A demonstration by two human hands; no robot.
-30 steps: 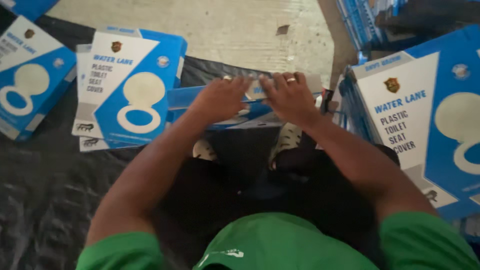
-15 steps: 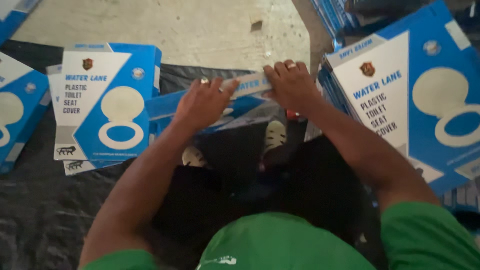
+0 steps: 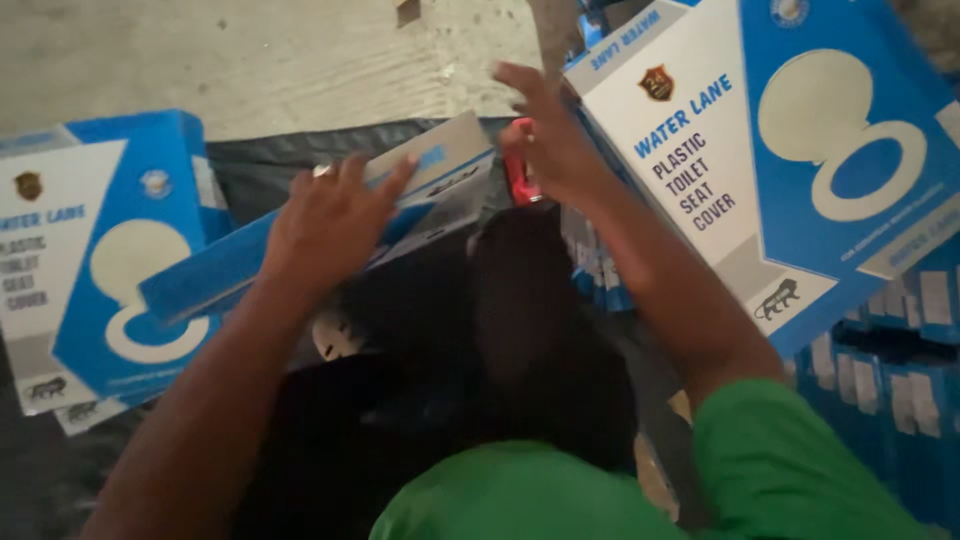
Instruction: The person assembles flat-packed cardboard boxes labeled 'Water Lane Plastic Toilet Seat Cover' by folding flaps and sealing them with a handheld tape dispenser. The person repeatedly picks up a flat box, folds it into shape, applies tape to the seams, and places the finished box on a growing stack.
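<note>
My left hand (image 3: 335,215) lies on a long flat blue and white carton (image 3: 445,165) that slants across my lap, with the fingers curled over its upper edge. My right hand (image 3: 545,135) is raised just past the carton's right end. Its fingers are spread and straight, close to the face of a large blue and white carton (image 3: 780,150) on the right. A small red object (image 3: 518,175) sits just under that palm. I cannot tell whether the hand touches it.
A stack of similar cartons (image 3: 100,250), printed with a toilet seat picture, lies on the left on a black plastic sheet (image 3: 260,160). More blue cartons (image 3: 900,360) are packed at the lower right. Bare concrete floor (image 3: 250,50) lies beyond.
My right hand has lifted off the flat carton's edge and spread its fingers. My left hand has stayed on the carton. The view has swung closer and to the right.
</note>
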